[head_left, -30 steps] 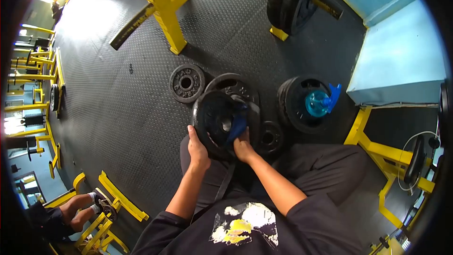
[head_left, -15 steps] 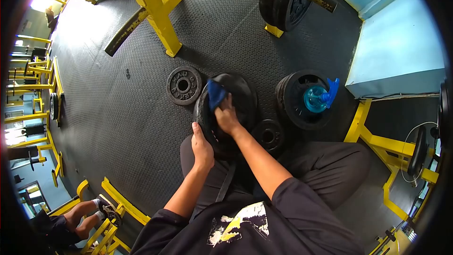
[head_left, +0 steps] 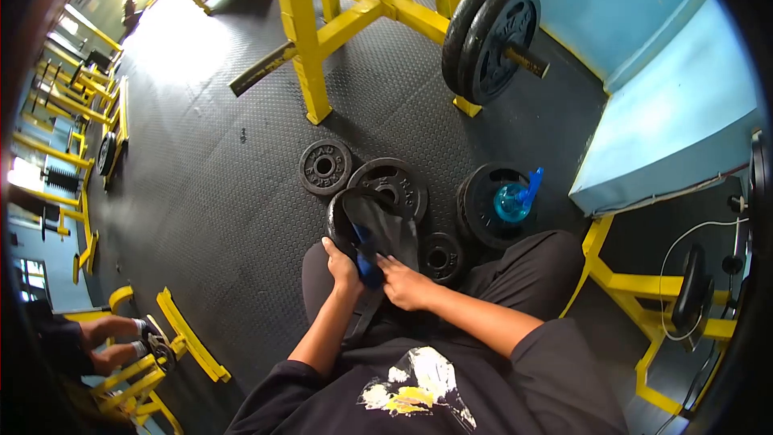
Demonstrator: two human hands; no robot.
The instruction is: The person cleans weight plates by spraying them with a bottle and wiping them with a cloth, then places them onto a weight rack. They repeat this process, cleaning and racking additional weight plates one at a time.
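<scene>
My left hand (head_left: pixel 345 267) grips the left edge of a black weight plate (head_left: pixel 341 213), which stands tilted between my legs. My right hand (head_left: pixel 407 283) holds a dark blue cloth (head_left: pixel 369 267) near the lower part of that plate; the cloth is slightly blurred. Just beyond, a larger plate (head_left: pixel 409 181) lies on the floor, partly hidden by the tilted one. A small plate (head_left: pixel 324 166) is at its left, and another small plate (head_left: pixel 440 256) lies by my right knee. A spray bottle (head_left: pixel 512 201) with clear blue liquid rests on a stack of plates (head_left: pixel 477 209) to the right.
A yellow rack (head_left: pixel 302 40) with a bare peg stands ahead, with large plates (head_left: pixel 491 44) on its right peg. A light blue ledge (head_left: pixel 644 153) and a yellow machine (head_left: pixel 644 283) are at the right. A person's legs (head_left: pixel 113 342) show at the lower left.
My view has shifted, so the rack and floor plates appear lower. My right hand and the cloth have moved down the plate towards me. More of the plate lying beyond now shows.
</scene>
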